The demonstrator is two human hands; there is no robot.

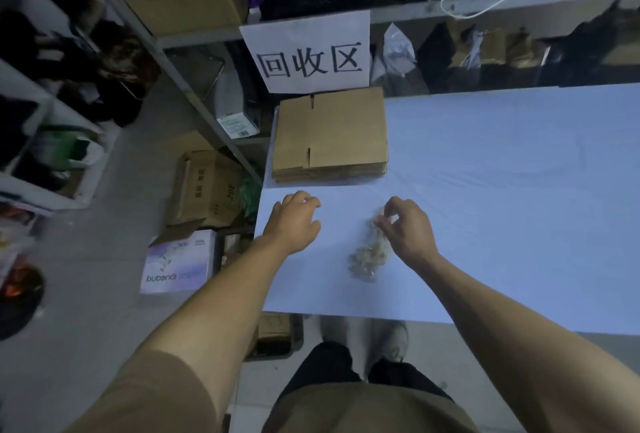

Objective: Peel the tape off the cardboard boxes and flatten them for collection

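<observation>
The right hand (408, 230) pinches the crumpled tape wad (369, 252) on the worktop (502, 173), nearer than the flattened boxes (330, 135); the left hand (294, 221) rests loosely curled, holding nothing, left of the wad.

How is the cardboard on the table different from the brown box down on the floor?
The flattened cardboard stack lies folded flat; the floor box keeps its box shape. The stack sits on the table; the floor box stands beside it, lower down. The floor box shows printed marks; the stack's top looks plain. Both are brown cardboard.
</observation>
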